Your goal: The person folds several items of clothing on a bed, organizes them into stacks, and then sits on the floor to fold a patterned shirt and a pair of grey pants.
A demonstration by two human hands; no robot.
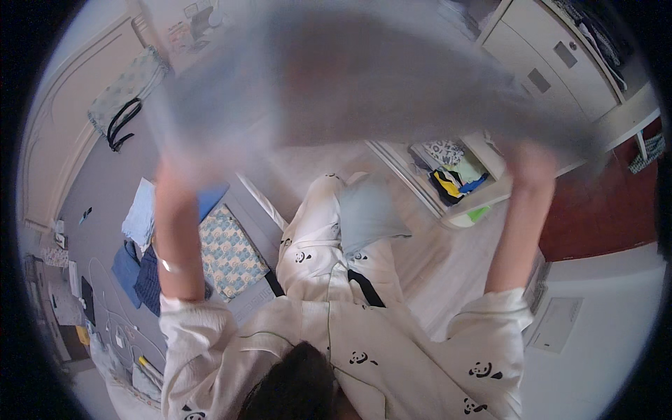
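Observation:
A grey piece of cloth or clothing is spread wide and raised in front of me, smeared by motion, so its exact kind does not show. At its left end my left hand grips it, and my right hand grips the other end. Both hands are blurred and their fingers are partly hidden by the fabric. Across my lap, over white trousers with a panda print, lies a pale blue-grey cloth.
On the grey bed to the left are a patterned folded cloth, blue clothes, a light blue garment, a pillow and cables. An open drawer with clothes stands right, below a white cabinet.

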